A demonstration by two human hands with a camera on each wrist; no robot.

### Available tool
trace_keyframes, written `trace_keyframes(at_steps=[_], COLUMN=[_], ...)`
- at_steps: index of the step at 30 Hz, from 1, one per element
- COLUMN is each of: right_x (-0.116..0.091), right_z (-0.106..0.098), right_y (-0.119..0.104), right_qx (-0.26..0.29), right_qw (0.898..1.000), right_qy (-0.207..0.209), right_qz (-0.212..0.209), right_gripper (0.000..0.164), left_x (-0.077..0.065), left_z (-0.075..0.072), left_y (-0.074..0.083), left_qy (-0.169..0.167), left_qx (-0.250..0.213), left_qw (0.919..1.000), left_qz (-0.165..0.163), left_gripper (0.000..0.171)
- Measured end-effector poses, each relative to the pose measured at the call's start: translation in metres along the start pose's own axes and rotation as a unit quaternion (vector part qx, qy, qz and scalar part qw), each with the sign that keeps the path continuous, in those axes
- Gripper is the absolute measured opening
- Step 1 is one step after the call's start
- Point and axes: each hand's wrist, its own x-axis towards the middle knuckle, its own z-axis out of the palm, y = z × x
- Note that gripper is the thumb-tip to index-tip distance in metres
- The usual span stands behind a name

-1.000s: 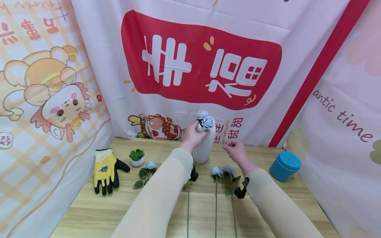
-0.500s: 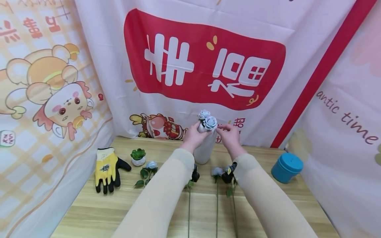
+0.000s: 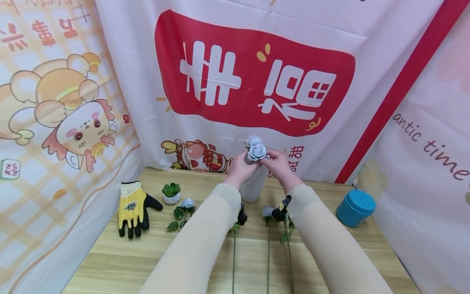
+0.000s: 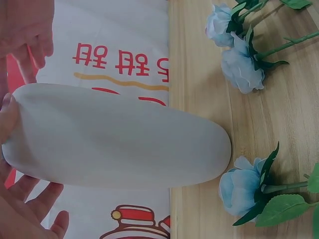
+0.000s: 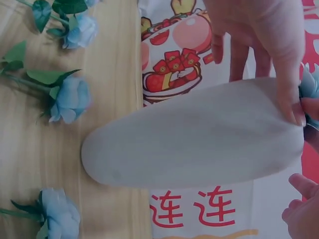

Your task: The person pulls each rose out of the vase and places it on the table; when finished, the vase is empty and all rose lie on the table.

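Observation:
A tall white vase (image 3: 253, 185) stands at the back of the table, two pale blue artificial roses (image 3: 257, 152) showing at its mouth. My left hand (image 3: 240, 167) grips the vase close to the top, its thumb and fingers around the side, as the left wrist view (image 4: 32, 209) also shows. At the mouth, my right hand (image 3: 280, 165) pinches the front rose between thumb and fingers. Petals of a rose (image 5: 310, 82) show beside the fingertips in the right wrist view; the stems inside the vase are hidden.
More blue roses lie on the wooden table (image 3: 117, 265), including one rose (image 3: 188, 204) at left and one rose (image 3: 267, 212) near the right wrist. A yellow-black glove (image 3: 134, 208) and potted succulent (image 3: 171, 193) sit left. A blue lidded canister (image 3: 355, 208) stands right.
My right hand has moved left and inward from beside the vase to the roses at its mouth. The front rose has shifted slightly left. My left hand keeps its grip on the vase.

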Motion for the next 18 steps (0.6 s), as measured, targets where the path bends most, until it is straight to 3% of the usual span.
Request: trace_keyframes(at_steps=[7, 14, 18], right_x=[0.001, 0.0, 0.001], right_z=[0.013, 0.022, 0.025], right_y=[-0.004, -0.012, -0.011], right_qx=[0.028, 0.019, -0.022], right_qw=[0.999, 0.998, 0.997], right_qy=[-0.015, 0.043, 0.061], right_qz=[0.012, 0.03, 0.036], right_gripper=[0.045, 0.031, 0.036], left_x=[0.003, 0.002, 0.001], left_z=[0.0, 0.0, 0.0], left_y=[-0.001, 0.0, 0.001], left_qy=[0.005, -0.001, -0.004], left_qx=[0.013, 0.005, 0.012], left_qw=[0.9998, 1.0, 0.9997], left_qz=[0.015, -0.002, -0.021], left_gripper=[0.048, 0.046, 0.047])
